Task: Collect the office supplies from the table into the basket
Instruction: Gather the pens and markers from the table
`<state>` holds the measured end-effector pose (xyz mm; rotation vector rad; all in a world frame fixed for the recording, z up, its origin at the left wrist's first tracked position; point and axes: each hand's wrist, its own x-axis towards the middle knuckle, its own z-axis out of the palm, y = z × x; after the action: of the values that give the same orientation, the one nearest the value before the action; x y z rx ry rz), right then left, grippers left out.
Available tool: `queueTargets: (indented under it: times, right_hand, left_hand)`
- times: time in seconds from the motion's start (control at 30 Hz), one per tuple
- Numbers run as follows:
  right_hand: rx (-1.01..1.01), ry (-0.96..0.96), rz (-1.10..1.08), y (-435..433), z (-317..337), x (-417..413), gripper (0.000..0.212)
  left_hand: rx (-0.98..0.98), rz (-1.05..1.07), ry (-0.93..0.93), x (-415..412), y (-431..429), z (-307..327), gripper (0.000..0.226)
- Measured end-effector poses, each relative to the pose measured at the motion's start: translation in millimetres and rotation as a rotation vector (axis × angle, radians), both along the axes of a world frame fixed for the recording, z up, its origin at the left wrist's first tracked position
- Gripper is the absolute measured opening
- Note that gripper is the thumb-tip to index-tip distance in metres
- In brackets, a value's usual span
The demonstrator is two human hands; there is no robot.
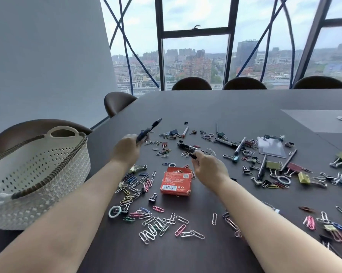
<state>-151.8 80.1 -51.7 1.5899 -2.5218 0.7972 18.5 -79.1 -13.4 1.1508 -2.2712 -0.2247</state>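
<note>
Left hand's point(126, 149) grip on a raised dark pen point(149, 129); right hand's point(209, 170) pinch on small black object point(192, 155)

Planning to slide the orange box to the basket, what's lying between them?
Head view: a cluster of coloured paper clips sits just left of the orange box, and the left forearm crosses that stretch before the basket.

White basket point(48, 174) with dark braided rim; orange box point(176, 181); dark table point(225, 107); multicoloured paper clips point(158, 219).
</note>
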Motion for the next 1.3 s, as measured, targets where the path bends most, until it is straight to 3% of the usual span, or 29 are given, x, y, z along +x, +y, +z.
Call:
queueTargets:
  times: [0.13, 0.37, 0.67, 0.8, 0.87, 1.0, 1.17, 1.3]
  right_hand:
    - [0.000, -0.018, -0.124, 32, 13, -40, 0.018]
    - [0.203, -0.095, -0.470, 86, 8, -128, 0.039]
    - [0.278, -0.169, -0.493, 53, 9, -163, 0.024]
    - [0.148, -0.200, -0.423, 53, 12, -163, 0.034]
    - [0.142, -0.203, -0.417, 55, 12, -166, 0.041]
    - [0.151, -0.172, -0.407, 62, 10, -171, 0.051]
    - [0.164, -0.109, -0.404, 66, 5, -169, 0.033]
    - [0.145, -0.092, -0.533, 69, 4, -186, 0.026]
  left_hand:
    - [0.208, -0.238, 0.132, -37, 47, 3, 0.024]
    - [0.200, -0.287, -0.076, -111, 87, -16, 0.027]
    - [0.142, -0.220, -0.222, -164, 52, -8, 0.029]
    - [0.109, -0.199, -0.318, -168, 30, -8, 0.031]
    - [0.096, -0.228, -0.364, -167, 23, -10, 0.037]
    - [0.140, -0.343, -0.479, -169, 16, -14, 0.027]
    - [0.047, -0.421, -0.576, -180, 16, -14, 0.025]
    - [0.049, -0.431, -0.561, -187, 17, -14, 0.028]
